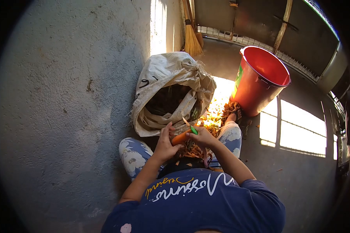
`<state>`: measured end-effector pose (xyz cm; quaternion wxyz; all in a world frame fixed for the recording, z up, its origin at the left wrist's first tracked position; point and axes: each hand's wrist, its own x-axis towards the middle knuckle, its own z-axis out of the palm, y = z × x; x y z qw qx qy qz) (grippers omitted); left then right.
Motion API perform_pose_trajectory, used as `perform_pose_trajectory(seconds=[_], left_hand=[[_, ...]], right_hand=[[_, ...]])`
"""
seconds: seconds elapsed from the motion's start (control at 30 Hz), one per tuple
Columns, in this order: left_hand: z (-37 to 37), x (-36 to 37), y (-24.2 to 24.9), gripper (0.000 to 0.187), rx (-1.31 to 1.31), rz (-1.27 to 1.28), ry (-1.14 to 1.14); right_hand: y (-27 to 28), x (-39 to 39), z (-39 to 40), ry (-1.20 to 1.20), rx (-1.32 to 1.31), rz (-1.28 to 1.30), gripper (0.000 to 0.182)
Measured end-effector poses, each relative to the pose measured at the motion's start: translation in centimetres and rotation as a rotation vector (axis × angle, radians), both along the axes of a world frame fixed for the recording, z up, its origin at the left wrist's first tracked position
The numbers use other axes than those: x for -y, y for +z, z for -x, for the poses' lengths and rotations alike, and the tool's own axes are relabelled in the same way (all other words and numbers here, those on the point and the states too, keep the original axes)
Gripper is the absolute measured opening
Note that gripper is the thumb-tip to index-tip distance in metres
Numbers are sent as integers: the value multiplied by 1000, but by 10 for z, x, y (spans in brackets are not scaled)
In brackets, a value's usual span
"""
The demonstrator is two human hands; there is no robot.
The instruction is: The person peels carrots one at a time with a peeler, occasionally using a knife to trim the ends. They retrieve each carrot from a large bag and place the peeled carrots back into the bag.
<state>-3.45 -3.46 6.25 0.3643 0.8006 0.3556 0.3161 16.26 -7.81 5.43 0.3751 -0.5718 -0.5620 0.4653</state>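
The carrot (179,138) sits just below the centre of the frame, held out over your lap. Your left hand (165,143) is wrapped around its near end, fingers closed on it. Your right hand (201,136) is clenched on a green-handled peeler (190,126), whose blade points up and left above the carrot. The carrot looks stiff and light, and a freshly scraped surface is likely to be damp and slick, so grip the part that still has skin and keep your fingertips behind the blade's path. Orange peelings (212,116) lie heaped just beyond your hands, between your knees and in the sunlit patch of floor. Above them, at centre frame, an open white sack (171,75) slumps against the grey wall (66,97). A red bucket (260,79) leans at the upper right, well apart from the sack. A broom (191,39) stands at the top, behind the sack.
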Motion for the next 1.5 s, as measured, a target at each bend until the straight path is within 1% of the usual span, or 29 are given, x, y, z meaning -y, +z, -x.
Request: perform_pose_trajectory(seconds=[0.03,0.07,0.1,0.13,0.17,0.2,0.23,0.27,0.37,0.4,0.47,0.53,0.57,0.6,0.73,0.8,0.83,0.9,0.93,0.97,1.03,1.07,1.13,1.2,1.27,1.33,1.43,1.47,1.5], left_hand=[[4,-2,-3,77,51,-180,65],[12,-8,-10,71,102,-90,88],[21,-14,-14,71,105,-93,86],[31,-19,-18,63,137,-11,124],[41,-24,-23,54,170,70,163],[51,-30,-31,54,174,68,167],[60,-35,-39,47,182,146,201],[64,-37,-44,39,189,226,236],[65,-42,-44,31,157,190,279],[64,-48,-47,26,133,145,279],[58,-65,-55,24,125,132,308],[47,-90,-63,22,116,120,333],[40,-106,-66,20,62,42,334],[32,-122,-69,18,6,-37,333],[-1,-188,-96,19,-113,-35,255],[-9,-217,-123,33,-547,-37,84],[-13,-222,-134,33,-545,-36,77],[-19,-222,-151,45,-968,-80,-122],[-24,-212,-139,51,-1047,-89,-82],[-30,-211,-132,51,-1046,-86,-91],[-39,-217,-125,54,-1236,106,-115],[-39,-232,-146,54,-1234,108,-118],[-29,-275,-207,61,-1206,257,-77],[-17,-280,-213,62,-1196,214,-45],[-14,-269,-198,64,-1192,181,-6],[-20,-237,-139,52,-1278,131,-31],[-27,-235,-146,50,-1306,130,61],[-27,-234,-150,50,-1304,128,56],[-27,-234,-154,49,-1330,8,-25]], right_hand=[[-2,-1,-11,-81,17,0,37],[-4,-5,-27,-240,-39,72,34],[-14,-10,-49,-376,-374,48,33],[-10,-15,-75,-496,-433,-11,34],[17,-13,-97,-584,-453,-59,38],[13,-25,-132,-707,-466,-149,40],[23,-35,-168,-826,-534,-192,44],[51,-39,-188,-862,-751,-294,46],[68,-71,-276,-1013,-898,-392,49],[62,-77,-286,-1008,-895,-386,49],[57,-92,-295,-957,-734,-139,48],[41,-87,-249,-759,-607,-7,45],[31,-79,-225,-614,-591,123,44],[21,-66,-197,-454,-598,215,43],[-57,-31,-113,-315,-874,497,33],[-93,-14,-82,-313,-989,623,34],[-108,-9,-73,-341,-998,682,35],[-127,1,-69,-349,-983,741,36],[-129,3,-68,-347,-969,804,36],[-129,4,-70,-356,-971,808,36],[-110,3,-70,-352,-991,788,36],[-109,2,-70,-357,-986,806,34],[-125,-1,-69,-364,-941,828,33],[-140,-4,-67,-380,-855,858,30],[-143,-5,-66,-375,-844,879,29],[-141,-6,-63,-377,-824,897,29],[-140,-9,-60,-390,-775,897,29],[-145,-8,-60,-396,-776,896,29],[-148,-8,-59,-373,-774,879,29]])
